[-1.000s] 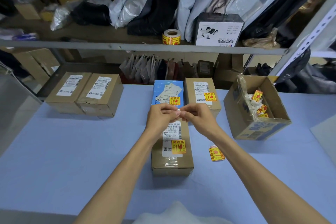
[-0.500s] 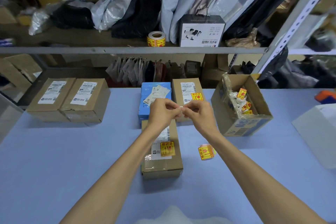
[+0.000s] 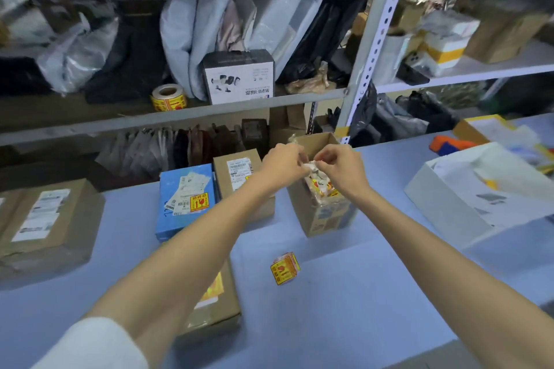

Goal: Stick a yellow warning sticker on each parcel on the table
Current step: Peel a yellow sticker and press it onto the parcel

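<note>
Both hands meet over the open cardboard scrap box (image 3: 325,220). My left hand (image 3: 283,163) and my right hand (image 3: 341,166) pinch a small white scrap of backing paper (image 3: 311,165) between their fingertips. The blue parcel (image 3: 186,199) carries a yellow warning sticker. My left forearm partly hides a brown parcel (image 3: 236,181) behind it and a near brown parcel (image 3: 215,305), both showing some yellow sticker. Brown parcels at the left (image 3: 48,228) show only white labels. A small stack of yellow stickers (image 3: 284,268) lies on the blue table.
A roll of yellow stickers (image 3: 168,97) stands on the shelf beside a black-and-white box (image 3: 239,76). A white open box (image 3: 479,198) sits at the right with papers inside. A metal shelf post (image 3: 368,48) rises behind the scrap box.
Both hands have moved right and away from the near parcel to above the scrap box, still pinching the white scrap. The camera has swung to the right.
</note>
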Demonstrator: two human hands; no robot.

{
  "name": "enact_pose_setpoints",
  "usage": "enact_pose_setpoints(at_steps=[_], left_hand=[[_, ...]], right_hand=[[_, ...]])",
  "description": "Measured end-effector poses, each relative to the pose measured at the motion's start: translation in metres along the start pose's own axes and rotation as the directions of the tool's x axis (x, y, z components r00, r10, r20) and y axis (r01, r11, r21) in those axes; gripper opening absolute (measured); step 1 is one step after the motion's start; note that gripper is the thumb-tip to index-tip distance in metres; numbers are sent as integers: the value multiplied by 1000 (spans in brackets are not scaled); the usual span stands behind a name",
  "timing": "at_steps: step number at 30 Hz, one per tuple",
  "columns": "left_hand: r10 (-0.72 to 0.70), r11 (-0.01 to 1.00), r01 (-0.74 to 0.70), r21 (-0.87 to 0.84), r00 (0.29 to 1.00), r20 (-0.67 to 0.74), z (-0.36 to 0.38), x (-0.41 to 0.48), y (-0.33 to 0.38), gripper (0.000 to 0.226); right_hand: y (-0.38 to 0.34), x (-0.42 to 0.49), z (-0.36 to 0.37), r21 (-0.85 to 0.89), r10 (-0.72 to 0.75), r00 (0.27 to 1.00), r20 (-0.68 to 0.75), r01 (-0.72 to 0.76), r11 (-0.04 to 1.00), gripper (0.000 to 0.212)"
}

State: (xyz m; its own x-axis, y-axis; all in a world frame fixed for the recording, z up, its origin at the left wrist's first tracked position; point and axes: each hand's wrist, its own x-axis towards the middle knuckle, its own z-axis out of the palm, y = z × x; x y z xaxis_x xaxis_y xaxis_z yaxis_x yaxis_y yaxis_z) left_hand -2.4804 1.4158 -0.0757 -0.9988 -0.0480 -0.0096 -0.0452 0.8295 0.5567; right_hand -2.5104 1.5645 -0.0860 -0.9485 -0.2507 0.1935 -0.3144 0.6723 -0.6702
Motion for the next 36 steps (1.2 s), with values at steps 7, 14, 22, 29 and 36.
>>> enact_pose_setpoints(at_steps=[7, 14, 22, 29, 36], left_hand=[[17, 936, -61, 346, 992, 128, 15, 42, 16, 37], [-67, 975, 45, 219, 993, 96, 26, 42, 4, 35], [-275, 943, 263, -204, 961, -31, 27, -51, -65, 21], [-562, 814, 538, -218, 824, -67, 36, -168, -136, 28], [-825, 550, 802, -234, 565, -3, 42, -219, -174, 76]], right_hand=[[39, 49, -16, -399, -40, 985, 168, 105, 911, 12], [42, 49, 0, -254, -62, 976, 209, 116, 960, 19], [-16, -14, 68, -57, -192, 862, 470, 247, 967, 18], [-50, -87, 142, -40, -173, 725, 667, 266, 963, 20], [-48, -141, 183, -55, 54, 650, 758, -18, 998, 62]])
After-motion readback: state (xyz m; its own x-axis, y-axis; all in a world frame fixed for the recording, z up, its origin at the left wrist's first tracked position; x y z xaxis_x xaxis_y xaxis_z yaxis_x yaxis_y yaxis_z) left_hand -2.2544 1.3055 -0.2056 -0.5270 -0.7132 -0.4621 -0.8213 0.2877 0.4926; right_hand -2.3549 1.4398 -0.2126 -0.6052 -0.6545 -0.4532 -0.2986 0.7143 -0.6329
